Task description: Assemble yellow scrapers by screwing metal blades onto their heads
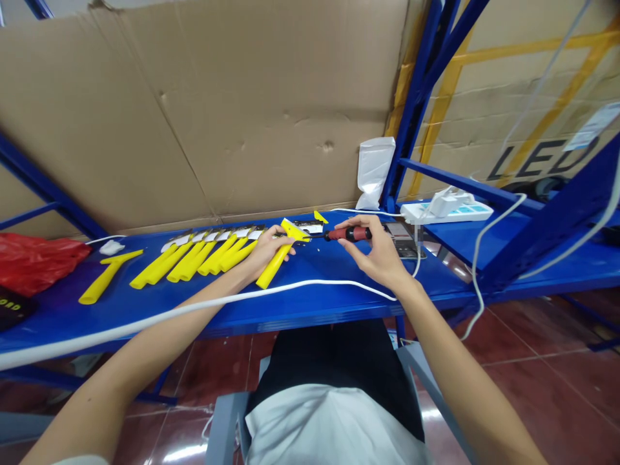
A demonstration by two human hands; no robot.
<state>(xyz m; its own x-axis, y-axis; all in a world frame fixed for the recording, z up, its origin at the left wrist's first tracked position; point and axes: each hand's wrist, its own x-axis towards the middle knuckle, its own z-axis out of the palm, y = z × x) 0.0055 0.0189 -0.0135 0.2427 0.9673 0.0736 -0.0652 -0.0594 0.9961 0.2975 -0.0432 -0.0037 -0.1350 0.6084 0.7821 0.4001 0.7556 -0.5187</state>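
My left hand (270, 247) is closed around a yellow T-shaped scraper (273, 266), its tubular handle slanting toward me over the blue bench. In my right hand (380, 255) is a screwdriver (333, 235) with a red and black handle, held nearly level. Its shaft points left and meets the scraper's head; my view does not resolve the tip. Beyond the head lies a small yellow piece (320, 217), near a white and black strip (310, 227). To the left, several yellow scrapers (188, 261) rest in a row with white and dark plates at their far ends.
A separate yellow T-shaped handle (103, 281) lies further left, by a red plastic bag (39, 261). A white cable (203, 301) crosses in front of the bench. Rightward are a phone-like dark slab (404, 240), a power strip (448, 211) and blue rack posts (411, 110). Cardboard (217, 110) stands behind.
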